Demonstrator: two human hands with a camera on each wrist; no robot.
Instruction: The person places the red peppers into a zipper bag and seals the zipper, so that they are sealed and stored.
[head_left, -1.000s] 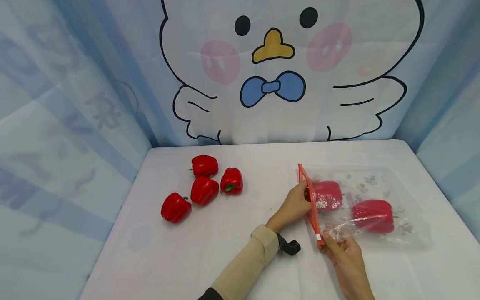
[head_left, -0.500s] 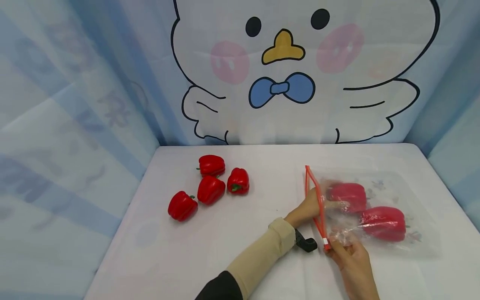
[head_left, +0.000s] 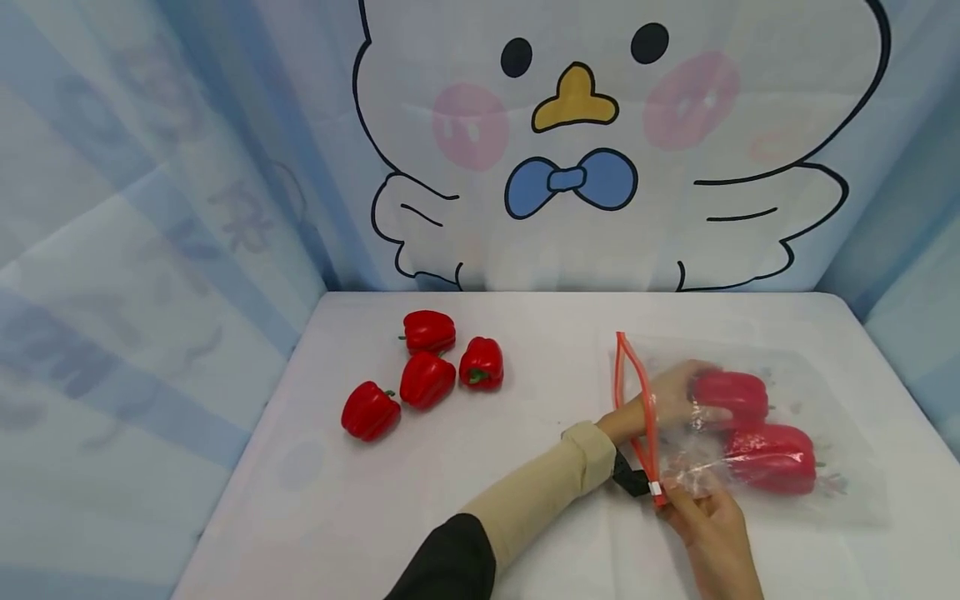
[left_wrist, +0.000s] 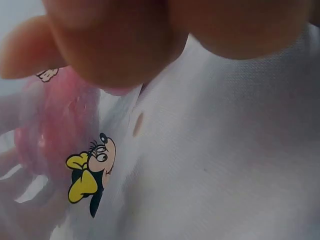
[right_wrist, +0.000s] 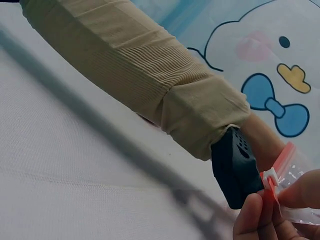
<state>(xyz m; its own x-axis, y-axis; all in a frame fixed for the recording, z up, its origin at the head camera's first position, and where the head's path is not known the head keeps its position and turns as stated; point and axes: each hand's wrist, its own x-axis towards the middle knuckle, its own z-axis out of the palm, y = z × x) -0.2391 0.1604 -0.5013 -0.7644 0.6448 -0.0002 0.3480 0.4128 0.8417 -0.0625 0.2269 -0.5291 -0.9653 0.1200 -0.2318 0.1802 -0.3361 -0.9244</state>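
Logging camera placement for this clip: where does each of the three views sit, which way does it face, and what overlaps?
Head: above, facing forward and down at the table; shows left hand inside the zip bag, right hand pinching its red zipper, four loose peppers.
Left wrist: under the left hand's fingers, facing the bagged pepper.
Right wrist: low, facing the left forearm's beige sleeve.
Shared: head and right wrist both show the sleeve and the zipper.
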